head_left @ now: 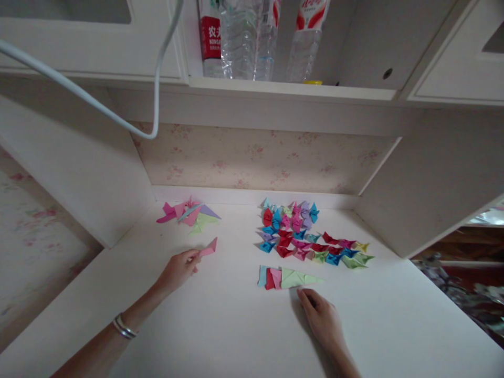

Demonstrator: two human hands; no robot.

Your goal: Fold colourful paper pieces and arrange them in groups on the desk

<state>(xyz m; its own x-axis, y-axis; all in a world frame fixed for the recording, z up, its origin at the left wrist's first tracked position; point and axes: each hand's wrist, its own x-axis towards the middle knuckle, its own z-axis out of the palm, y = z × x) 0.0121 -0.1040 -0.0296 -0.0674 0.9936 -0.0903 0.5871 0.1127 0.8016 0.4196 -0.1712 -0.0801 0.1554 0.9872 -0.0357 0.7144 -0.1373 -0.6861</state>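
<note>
My left hand [179,269] is closed in a pinch on a pink folded paper piece [208,247], held just above the white desk [220,325]. A silver bracelet [124,326] sits on that wrist. My right hand [321,317] rests on the desk with fingers loosely curled, holding nothing, its fingertips just below a short row of folded papers [289,277] in light blue, red, pink and green. Behind that row lies a large cluster of small folded origami pieces [305,236] in several colours. A small pile of folded papers [189,214] lies at the back left.
White side panels [90,173] close in the desk alcove left and right. A shelf [291,88] overhead carries plastic water bottles [248,37]. A white cable [153,89] loops down at the upper left. Floral wallpaper [255,157] backs the alcove.
</note>
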